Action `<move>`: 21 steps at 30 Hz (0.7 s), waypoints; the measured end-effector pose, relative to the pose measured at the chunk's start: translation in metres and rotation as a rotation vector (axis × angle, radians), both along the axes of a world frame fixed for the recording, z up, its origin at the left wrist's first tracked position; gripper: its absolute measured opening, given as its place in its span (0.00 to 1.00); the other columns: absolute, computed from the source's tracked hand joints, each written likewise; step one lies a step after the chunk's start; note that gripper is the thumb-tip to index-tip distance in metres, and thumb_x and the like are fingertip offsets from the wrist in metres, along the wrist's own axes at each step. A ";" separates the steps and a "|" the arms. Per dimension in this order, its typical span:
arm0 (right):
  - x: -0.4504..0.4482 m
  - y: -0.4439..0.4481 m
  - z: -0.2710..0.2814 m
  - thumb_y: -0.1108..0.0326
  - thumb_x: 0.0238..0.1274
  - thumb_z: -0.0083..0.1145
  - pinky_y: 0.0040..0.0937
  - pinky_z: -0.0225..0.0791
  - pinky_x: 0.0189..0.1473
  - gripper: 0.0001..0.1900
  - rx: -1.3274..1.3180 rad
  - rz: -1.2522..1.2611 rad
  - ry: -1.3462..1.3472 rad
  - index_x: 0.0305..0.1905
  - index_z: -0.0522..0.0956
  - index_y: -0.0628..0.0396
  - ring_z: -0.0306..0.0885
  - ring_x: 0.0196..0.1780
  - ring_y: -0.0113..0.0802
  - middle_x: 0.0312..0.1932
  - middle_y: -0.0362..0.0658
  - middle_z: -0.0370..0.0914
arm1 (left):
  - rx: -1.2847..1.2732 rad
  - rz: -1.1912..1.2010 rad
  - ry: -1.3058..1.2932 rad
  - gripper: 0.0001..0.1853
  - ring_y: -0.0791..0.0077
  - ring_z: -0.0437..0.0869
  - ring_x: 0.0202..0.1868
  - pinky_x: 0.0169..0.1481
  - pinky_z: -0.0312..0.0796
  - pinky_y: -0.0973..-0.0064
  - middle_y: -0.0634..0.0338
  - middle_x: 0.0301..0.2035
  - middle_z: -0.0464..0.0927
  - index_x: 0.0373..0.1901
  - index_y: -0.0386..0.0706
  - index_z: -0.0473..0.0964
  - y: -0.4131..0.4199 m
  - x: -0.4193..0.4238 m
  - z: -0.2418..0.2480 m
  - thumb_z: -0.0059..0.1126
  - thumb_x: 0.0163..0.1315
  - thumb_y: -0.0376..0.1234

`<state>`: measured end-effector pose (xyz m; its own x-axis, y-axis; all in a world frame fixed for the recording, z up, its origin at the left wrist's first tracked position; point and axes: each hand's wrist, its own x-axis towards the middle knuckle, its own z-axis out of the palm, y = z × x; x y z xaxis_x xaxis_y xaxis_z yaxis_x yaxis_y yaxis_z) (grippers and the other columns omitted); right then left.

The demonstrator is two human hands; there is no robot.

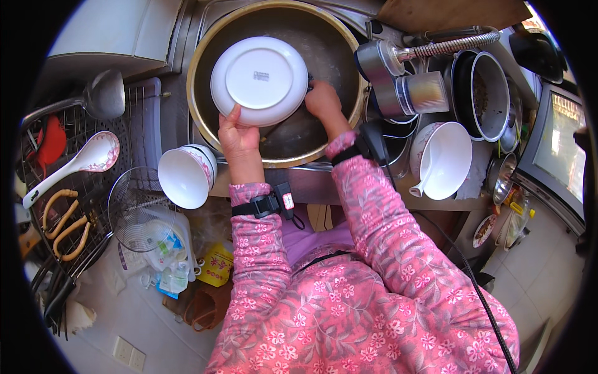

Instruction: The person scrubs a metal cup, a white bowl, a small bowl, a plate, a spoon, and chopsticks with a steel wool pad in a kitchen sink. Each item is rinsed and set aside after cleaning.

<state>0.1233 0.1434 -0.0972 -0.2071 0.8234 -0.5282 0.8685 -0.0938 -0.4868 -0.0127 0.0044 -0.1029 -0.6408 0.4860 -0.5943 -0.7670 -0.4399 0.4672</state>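
A white ceramic plate [260, 112], perhaps a shallow dish, is held bottom up above a big round metal basin [192, 100], its foot ring and a printed mark facing me. My left hand [239, 140] grips the near rim, thumb on the underside and the other fingers hidden beneath. At the right rim is my right hand [323, 102], its fingers curled around a small dark thing, perhaps a scrubber, mostly hidden by the hand and plate. Dark water seems to cover the basin's bottom, with a thin stick-like thing partly visible under the plate.
Stacked white bowls [184, 180] stand left of the basin, near a wire skimmer [140, 208]. A floral ceramic spoon [96, 152] and a metal ladle [105, 96] lie on the left rack. Rightward are a faucet [380, 79], a large bowl with a spoon [448, 161] and nested pots [495, 96].
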 end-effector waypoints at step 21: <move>0.016 -0.047 0.050 0.71 0.56 0.55 0.49 0.74 0.49 0.13 0.502 0.003 0.261 0.46 0.78 0.58 0.79 0.49 0.55 0.48 0.55 0.75 | -0.284 -0.066 0.679 0.18 0.66 0.84 0.42 0.53 0.75 0.68 0.53 0.42 0.83 0.39 0.36 0.75 0.033 0.019 0.063 0.68 0.45 0.17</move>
